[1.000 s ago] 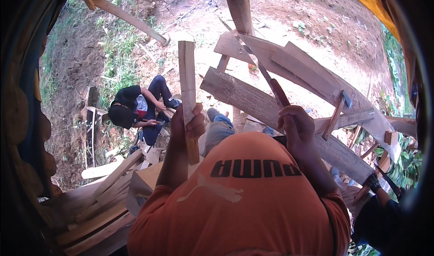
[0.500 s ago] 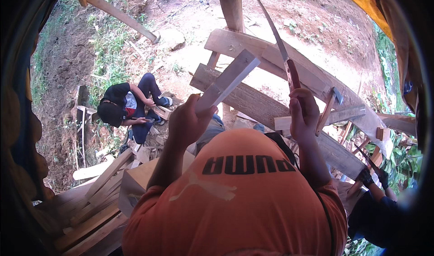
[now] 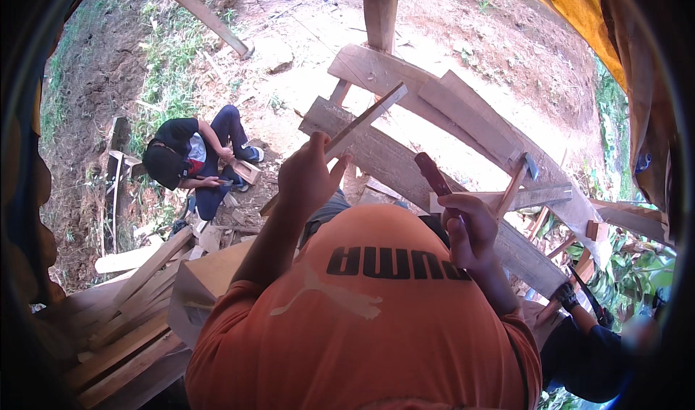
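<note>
My left hand [image 3: 308, 175] is closed around a short flat piece of wood [image 3: 368, 120], which tilts up to the right and shows its narrow edge. To its right, my right hand [image 3: 469, 229] grips the reddish-brown handle [image 3: 432, 172] of a long-bladed knife. The handle leans up to the left; its blade cannot be made out clearly now. Between the hands and beyond them lies a weathered plank [image 3: 384, 151]. The wood and the knife are apart.
A hammer [image 3: 531, 165] rests on the long curved boards [image 3: 478, 113] ahead. Stacked timber [image 3: 130, 345] lies at the lower left. One person [image 3: 195, 157] sits on the ground at left with a wooden block; another person [image 3: 590, 345] is at the lower right. An upright post [image 3: 381, 15] stands ahead.
My right hand has come down and left, and the knife's blade, raised before, no longer shows plainly. My left hand has turned the wood from its broad face to its edge.
</note>
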Demonstrator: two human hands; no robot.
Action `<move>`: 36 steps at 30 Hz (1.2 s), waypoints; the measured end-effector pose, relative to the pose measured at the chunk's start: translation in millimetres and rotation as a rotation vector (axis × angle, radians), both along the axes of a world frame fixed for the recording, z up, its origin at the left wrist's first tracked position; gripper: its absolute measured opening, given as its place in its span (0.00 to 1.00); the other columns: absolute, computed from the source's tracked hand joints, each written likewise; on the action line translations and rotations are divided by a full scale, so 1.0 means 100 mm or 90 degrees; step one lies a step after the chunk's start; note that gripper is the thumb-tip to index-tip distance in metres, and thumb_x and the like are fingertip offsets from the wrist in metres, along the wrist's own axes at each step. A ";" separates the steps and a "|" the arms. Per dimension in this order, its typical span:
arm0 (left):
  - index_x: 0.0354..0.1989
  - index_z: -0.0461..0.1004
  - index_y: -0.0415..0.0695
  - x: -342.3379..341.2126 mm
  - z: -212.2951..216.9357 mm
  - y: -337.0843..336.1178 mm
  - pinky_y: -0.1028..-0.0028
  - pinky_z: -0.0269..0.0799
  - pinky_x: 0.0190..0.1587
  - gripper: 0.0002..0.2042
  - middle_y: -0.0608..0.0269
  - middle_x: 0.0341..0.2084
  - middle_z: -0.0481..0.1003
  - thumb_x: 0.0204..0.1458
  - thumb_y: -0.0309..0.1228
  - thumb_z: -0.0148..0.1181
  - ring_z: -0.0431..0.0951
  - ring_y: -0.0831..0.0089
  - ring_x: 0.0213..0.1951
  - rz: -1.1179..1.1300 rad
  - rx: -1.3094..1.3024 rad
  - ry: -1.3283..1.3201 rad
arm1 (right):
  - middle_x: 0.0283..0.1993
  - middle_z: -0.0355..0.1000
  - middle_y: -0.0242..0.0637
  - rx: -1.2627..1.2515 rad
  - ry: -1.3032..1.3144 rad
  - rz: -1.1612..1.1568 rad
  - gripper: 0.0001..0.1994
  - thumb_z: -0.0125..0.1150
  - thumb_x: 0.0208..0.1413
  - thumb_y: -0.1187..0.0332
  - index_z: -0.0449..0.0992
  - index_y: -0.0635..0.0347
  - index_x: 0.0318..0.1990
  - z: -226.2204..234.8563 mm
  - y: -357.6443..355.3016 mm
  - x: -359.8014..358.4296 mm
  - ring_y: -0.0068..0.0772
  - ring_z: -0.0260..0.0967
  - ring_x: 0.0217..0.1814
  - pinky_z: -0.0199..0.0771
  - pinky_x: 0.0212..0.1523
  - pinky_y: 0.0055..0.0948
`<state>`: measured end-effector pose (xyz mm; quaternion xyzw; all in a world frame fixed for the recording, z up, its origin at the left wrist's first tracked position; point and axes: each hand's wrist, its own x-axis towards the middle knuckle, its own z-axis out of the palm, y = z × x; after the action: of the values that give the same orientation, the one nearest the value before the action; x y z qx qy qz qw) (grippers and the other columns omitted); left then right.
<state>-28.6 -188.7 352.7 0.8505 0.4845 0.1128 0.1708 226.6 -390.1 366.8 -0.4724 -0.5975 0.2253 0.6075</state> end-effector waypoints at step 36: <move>0.55 0.77 0.37 0.00 -0.06 0.16 0.66 0.80 0.39 0.24 0.55 0.36 0.84 0.67 0.49 0.65 0.86 0.71 0.36 0.195 -0.554 -0.182 | 0.25 0.66 0.28 -0.128 0.118 0.105 0.15 0.49 0.69 0.76 0.76 0.69 0.58 -0.22 0.10 -0.20 0.18 0.58 0.25 0.60 0.30 0.27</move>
<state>-28.4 -173.2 346.8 0.5948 0.5780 0.0390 0.5573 206.3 -379.7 344.7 -0.4575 -0.5501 0.3755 0.5892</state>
